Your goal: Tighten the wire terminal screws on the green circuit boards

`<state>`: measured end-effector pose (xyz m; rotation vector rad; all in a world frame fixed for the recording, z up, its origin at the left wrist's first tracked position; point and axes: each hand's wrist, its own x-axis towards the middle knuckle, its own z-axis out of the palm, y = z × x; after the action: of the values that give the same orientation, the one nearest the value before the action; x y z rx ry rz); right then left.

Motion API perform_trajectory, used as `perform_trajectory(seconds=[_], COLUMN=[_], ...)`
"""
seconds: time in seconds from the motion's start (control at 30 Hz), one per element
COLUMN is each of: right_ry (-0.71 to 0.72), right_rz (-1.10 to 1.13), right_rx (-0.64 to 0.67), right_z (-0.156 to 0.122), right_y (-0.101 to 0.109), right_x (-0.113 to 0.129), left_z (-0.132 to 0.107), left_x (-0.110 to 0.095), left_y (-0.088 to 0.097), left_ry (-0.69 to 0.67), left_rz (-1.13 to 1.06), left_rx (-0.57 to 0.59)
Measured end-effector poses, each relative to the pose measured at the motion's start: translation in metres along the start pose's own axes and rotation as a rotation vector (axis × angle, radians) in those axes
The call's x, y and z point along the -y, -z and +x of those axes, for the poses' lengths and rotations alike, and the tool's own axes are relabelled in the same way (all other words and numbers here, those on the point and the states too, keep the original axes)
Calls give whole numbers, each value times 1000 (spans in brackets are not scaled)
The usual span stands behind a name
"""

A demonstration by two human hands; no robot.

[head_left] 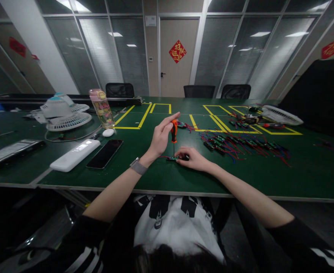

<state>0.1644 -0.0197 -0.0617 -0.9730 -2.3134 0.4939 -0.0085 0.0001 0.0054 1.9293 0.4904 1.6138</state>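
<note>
An orange-and-black screwdriver [174,132] stands upright, its shaft pointing down onto a small green circuit board [171,159] with thin wires. My left hand [160,137], with a watch at the wrist, is at the screwdriver's handle. Its fingers stretch up past the handle and appear to hold it between the thumb side and the palm. On the table, my right hand [190,158] has bent fingers closed at the right end of the board, close to the screwdriver tip. The fingers partly cover the board, and the tip's exact contact is too small to make out.
Right of my hands lies a pile of wired circuit boards [241,143]; another wired board [184,125] is just behind. On the left are a phone [105,154], a white power bank [75,155], a pink-lidded bottle [102,110] and a white fan [67,113]. Yellow tape [127,128] marks the green table.
</note>
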Motion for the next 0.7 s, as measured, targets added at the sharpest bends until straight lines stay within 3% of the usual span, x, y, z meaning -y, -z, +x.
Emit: perform_trajectory(seconds=[0.13,0.37,0.57,0.7], right_ry=[8,14,10,4], right_rz=[-4,-13,2,6], right_rx=[-1,-9,-11,-9], right_z=[0,0,0,-1], right_y=[0,-2,-2,-1], right_x=[0,-4,-3,-2], left_z=[-1,-2,-1,0], left_x=[1,-1,-1,0], left_y=[-3,-2,0,-2], left_ry=[37,-33,-8,28], left_rz=[-57,183,44,-47], left_rx=[-12,-117,-4,12])
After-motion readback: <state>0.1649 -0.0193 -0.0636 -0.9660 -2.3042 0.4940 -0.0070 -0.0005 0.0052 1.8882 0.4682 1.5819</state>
